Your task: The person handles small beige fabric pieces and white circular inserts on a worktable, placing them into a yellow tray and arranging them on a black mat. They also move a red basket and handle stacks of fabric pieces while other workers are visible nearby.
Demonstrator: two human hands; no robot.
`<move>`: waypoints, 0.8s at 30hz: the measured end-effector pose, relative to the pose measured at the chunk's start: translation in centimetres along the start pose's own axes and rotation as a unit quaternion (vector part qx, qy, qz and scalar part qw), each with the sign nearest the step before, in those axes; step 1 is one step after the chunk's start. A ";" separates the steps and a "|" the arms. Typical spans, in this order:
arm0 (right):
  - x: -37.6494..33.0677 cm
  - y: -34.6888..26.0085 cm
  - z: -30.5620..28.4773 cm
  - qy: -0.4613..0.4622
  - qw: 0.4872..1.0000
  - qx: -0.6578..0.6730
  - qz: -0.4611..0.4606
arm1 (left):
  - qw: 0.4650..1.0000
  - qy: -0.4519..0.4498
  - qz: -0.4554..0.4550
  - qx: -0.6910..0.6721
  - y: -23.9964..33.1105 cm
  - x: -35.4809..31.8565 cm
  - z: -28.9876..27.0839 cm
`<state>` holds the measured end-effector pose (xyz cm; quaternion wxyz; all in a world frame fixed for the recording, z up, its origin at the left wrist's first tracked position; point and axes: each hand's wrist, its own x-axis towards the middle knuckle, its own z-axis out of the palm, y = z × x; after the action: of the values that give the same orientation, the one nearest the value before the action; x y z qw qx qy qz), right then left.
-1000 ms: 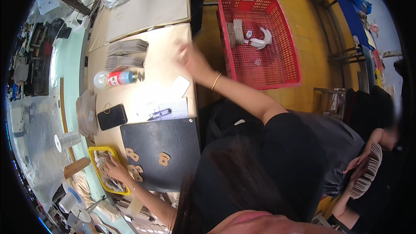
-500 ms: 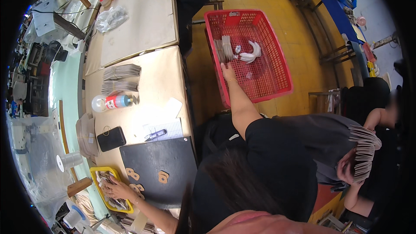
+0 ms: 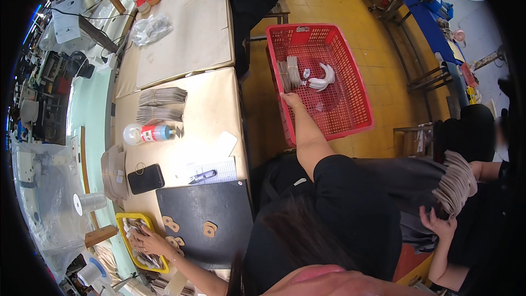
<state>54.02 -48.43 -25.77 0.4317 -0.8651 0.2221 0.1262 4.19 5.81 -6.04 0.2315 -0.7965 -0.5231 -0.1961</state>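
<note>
My left hand [image 3: 147,241] lies with fingers spread on a heap of small brown and white pieces in the yellow basket [image 3: 119,218] at the lower left. Stretched forward, my right hand [image 3: 293,101] has its fingers closed over the left rim of the red plastic crate [image 3: 359,82]; the fingertips are partly hidden. Inside the crate, just beyond that hand, stand banded bundles of grey-beige flat pieces [image 3: 293,71], with a curved white bundle [image 3: 322,78] beside them. A dark mat [image 3: 211,214] near my left arm bears several tan cut pieces with holes [image 3: 209,229].
On the table are a phone [image 3: 146,178], thread snips [image 3: 203,176] on paper, a bottle [image 3: 149,133] and stacked grey-beige pieces [image 3: 161,96]. A co-worker's hands [image 3: 438,222] hold a fanned stack [image 3: 456,186] at right. Another person [image 3: 255,5] stands beyond the table.
The whole view has shifted, moving table and crate slightly right and down in the picture. My hands keep their places. The co-worker's lower hand has opened away from the fanned stack, which has tilted.
</note>
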 end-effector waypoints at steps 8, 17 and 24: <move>-0.2 1.7 1.3 0.137 0.990 -0.006 -0.031 | 0.999 -0.015 0.014 0.035 0.5 0.1 -0.5; -0.2 0.8 0.8 0.018 0.997 0.032 -0.063 | 0.999 -0.048 -0.015 0.000 0.7 -0.1 -2.4; -1.0 -0.9 0.2 0.012 0.999 0.012 -0.044 | 0.996 -0.072 -0.042 -0.039 1.1 -0.2 -2.6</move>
<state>53.59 -47.54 -24.84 0.4443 -0.8703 0.1908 0.0940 4.97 3.80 -4.20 0.1531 -0.7943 -0.5633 -0.1681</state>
